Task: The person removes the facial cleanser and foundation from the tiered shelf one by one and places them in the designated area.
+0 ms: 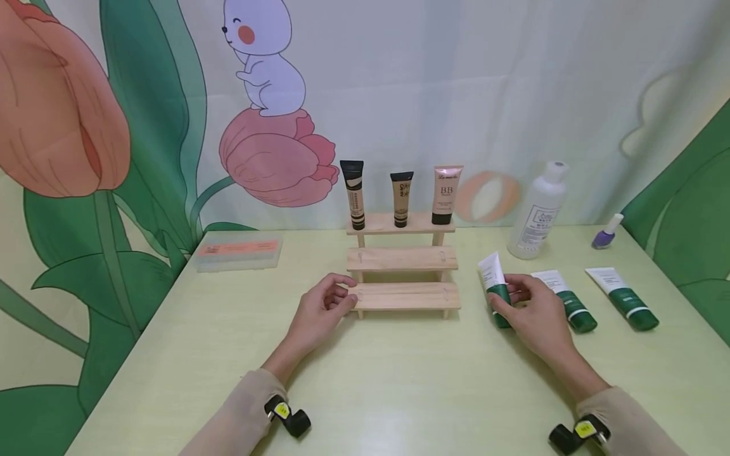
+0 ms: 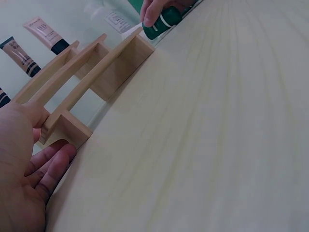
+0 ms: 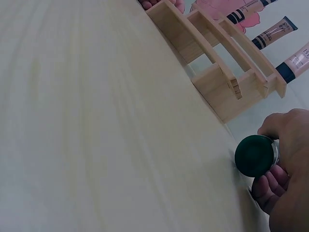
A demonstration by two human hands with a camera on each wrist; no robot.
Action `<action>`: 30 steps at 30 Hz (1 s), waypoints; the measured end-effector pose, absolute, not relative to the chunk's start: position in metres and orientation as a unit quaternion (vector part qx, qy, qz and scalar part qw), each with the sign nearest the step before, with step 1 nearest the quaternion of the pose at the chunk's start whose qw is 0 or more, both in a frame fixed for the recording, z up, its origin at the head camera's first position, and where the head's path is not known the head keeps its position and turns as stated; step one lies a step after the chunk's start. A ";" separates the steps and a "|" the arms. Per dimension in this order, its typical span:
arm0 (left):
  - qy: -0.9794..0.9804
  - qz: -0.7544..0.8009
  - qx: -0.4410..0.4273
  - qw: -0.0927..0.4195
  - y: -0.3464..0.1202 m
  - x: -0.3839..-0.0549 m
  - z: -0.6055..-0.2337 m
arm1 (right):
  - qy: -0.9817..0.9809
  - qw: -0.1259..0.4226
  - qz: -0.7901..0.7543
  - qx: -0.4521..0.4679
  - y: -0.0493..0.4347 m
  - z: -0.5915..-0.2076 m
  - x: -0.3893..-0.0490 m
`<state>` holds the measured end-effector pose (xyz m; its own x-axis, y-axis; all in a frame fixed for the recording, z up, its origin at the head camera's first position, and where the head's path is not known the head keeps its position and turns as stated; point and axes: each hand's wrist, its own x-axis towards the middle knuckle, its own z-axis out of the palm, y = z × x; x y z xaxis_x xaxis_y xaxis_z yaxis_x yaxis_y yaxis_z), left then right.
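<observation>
A three-tier wooden display rack [image 1: 402,296] stands on the table. At the left end of its lowest step, my left hand [image 1: 320,310] holds the edge, its fingers bent; the left wrist view shows the fingers around that end [image 2: 65,128]. Between the thumb and fingers of my right hand [image 1: 538,313] is a green and white squeeze tube [image 1: 495,288], white end up and tilted, right of the rack. Its round green cap [image 3: 254,156] faces the right wrist camera, close to the tabletop. Two similar tubes lie to the right, one [image 1: 578,313] partly behind the hand, the other [image 1: 624,299] farther out.
On the top tier stand a black-capped beige tube [image 1: 356,196], a smaller tan tube [image 1: 402,199] and a pink BB tube [image 1: 445,196]. Behind the right hand are a white bottle [image 1: 537,215] and purple nail polish [image 1: 604,237]. A flat translucent case [image 1: 239,251] lies back left.
</observation>
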<state>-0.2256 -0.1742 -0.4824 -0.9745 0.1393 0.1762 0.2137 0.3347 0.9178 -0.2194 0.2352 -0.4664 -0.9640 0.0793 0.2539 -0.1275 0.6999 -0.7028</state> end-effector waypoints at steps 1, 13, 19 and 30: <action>-0.817 -0.566 -0.108 0.032 -0.174 -0.226 -0.482 | -0.914 0.134 0.383 0.012 0.235 -0.466 -0.219; -0.818 -0.565 -0.105 0.034 -0.174 -0.226 -0.481 | -0.917 0.134 0.375 0.007 0.233 -0.463 -0.219; -0.818 -0.565 -0.105 0.030 -0.174 -0.226 -0.480 | -0.919 0.138 0.369 0.005 0.236 -0.462 -0.218; -0.820 -0.562 -0.102 0.032 -0.174 -0.226 -0.480 | -0.923 0.122 0.364 -0.004 0.244 -0.455 -0.220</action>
